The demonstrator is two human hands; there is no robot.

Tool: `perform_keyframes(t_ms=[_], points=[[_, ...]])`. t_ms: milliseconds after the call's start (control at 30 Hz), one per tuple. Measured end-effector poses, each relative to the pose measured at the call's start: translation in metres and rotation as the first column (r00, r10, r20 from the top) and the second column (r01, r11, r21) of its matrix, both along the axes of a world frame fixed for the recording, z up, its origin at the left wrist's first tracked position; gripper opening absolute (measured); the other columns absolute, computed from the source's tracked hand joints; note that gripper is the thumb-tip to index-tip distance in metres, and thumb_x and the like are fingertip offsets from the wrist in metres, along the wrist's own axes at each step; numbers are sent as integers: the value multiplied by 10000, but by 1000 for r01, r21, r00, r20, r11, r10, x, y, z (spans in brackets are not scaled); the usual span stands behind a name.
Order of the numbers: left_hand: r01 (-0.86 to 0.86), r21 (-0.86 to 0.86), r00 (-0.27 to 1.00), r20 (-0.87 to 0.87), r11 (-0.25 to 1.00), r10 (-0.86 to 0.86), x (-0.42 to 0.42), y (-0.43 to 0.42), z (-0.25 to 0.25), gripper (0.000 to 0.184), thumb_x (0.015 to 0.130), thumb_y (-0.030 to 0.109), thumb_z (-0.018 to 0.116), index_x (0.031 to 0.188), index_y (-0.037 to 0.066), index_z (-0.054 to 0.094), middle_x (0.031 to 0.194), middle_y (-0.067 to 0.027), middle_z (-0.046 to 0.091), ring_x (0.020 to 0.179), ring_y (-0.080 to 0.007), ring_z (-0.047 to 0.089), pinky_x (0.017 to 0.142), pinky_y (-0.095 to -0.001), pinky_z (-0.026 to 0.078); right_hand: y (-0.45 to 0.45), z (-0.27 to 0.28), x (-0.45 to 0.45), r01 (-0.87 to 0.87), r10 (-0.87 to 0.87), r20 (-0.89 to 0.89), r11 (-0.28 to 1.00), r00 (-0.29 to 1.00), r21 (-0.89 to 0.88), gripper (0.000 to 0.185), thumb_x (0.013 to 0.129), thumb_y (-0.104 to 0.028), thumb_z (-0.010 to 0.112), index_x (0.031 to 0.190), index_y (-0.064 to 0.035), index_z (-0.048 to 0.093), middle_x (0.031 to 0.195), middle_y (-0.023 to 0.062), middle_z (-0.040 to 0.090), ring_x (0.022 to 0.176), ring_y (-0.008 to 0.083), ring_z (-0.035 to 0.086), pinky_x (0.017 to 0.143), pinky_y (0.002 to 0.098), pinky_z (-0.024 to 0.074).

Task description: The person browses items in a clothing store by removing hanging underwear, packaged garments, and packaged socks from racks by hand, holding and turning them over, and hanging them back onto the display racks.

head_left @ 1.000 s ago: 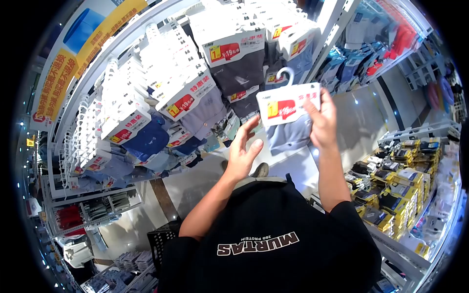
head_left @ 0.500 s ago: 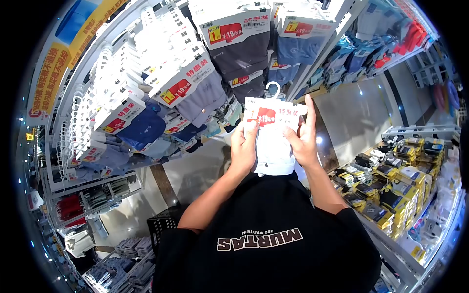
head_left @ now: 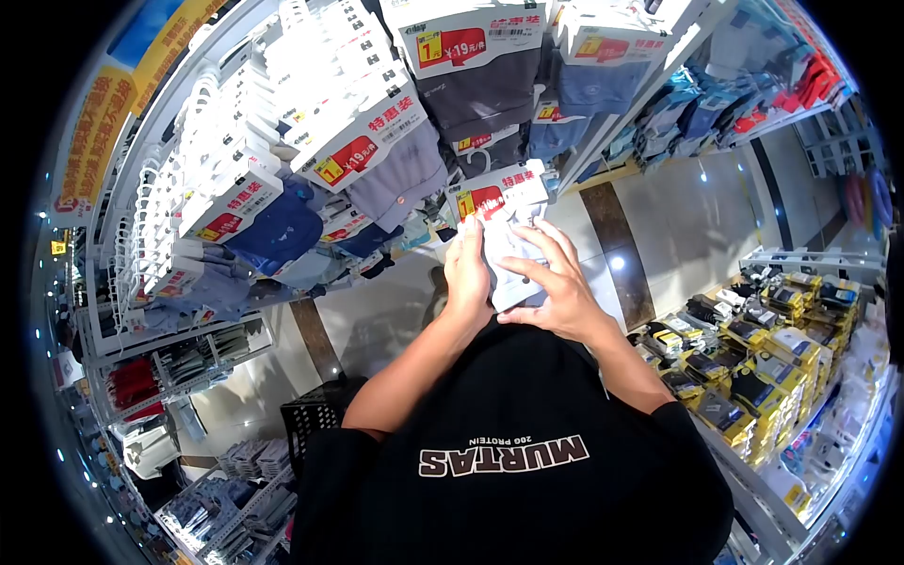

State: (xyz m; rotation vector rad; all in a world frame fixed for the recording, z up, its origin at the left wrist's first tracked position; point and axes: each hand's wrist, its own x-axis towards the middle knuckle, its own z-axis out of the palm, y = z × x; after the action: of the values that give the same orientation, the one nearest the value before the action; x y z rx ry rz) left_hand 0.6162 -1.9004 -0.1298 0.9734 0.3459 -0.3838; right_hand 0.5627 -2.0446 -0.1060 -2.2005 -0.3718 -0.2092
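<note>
Beyond and left of the grips, hanging packs crowd in close rows, probably so their printed fronts face outward. Right of the grips, yellow packs sit low in stacks, likely for easy reach. Between the grips is a pale garment pack. The left grip is clamped along its edge, seemingly steadying it; the right grip spreads over the cloth, pinching or merely resting, I cannot tell. Its header card juts beyond both.
</note>
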Motion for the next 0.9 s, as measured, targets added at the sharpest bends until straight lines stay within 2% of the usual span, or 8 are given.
perform_keyframes(t_ms=[167,200,367,467,600,700,833,900], points=[[38,-85,997,-67,996,-44,5,3,0,506,1027,463,388,1230,25,539,1111,-128,652,968,-224,655,820,-354,543,8,-26,1,-10,9,8,977,1000,214,323,731,-182,809,1025,-89,711,1246,103,591,1208,327,503,981,415,438],[31,-68,999,-25,997,-33,6,1,-2,564,1015,519,369,1222,24,543,1092,-126,657,944,-222,662,788,-356,550,9,-23,2,19,-14,-20,964,1000,265,186,815,-136,742,967,-35,702,1171,101,622,1092,268,575,905,358,472],[88,-73,995,-45,993,-92,2,-1,1,609,999,555,382,1183,5,568,1070,-118,662,925,-185,657,804,-323,534,2,-30,5,201,14,-341,784,940,587,164,933,-144,630,952,14,670,1092,58,627,883,122,561,782,250,441],[101,-57,995,-17,993,-102,1,-4,-2,612,986,559,418,1182,-1,569,1067,-113,668,923,-174,661,811,-318,534,-2,-42,3,348,30,-472,636,881,689,191,1001,-166,544,957,-13,650,961,-25,613,748,49,514,676,206,419],[142,-106,990,-8,984,-143,0,-4,-1,537,1006,480,441,1185,-8,577,1092,-118,667,952,-180,661,835,-322,532,-5,-39,9,494,32,-514,231,857,838,191,1032,-202,480,1017,-52,597,847,-49,552,729,27,500,647,200,404],[158,-140,987,4,977,-159,-1,-5,-8,499,1015,438,447,1182,-11,585,1098,-119,669,938,-182,668,818,-317,541,-7,-34,14,517,-60,-515,165,855,840,219,1026,-232,502,939,-59,605,795,-60,535,695,14,465,634,192,381],[142,-120,989,-19,983,-145,-3,-6,0,457,1022,397,456,1175,-12,592,1069,-113,678,897,-173,673,785,-304,544,-9,-42,11,472,-24,-474,154,880,868,248,1023,-242,506,940,-41,626,817,-50,565,728,31,486,660,203,391],[145,-106,989,-16,984,-148,-2,-4,-3,417,1024,358,465,1168,-11,595,1043,-109,684,870,-167,673,763,-297,544,-14,-26,1,304,29,-394,588,919,750,267,1013,-248,526,934,-25,650,845,-32,604,749,50,515,681,213,412]])
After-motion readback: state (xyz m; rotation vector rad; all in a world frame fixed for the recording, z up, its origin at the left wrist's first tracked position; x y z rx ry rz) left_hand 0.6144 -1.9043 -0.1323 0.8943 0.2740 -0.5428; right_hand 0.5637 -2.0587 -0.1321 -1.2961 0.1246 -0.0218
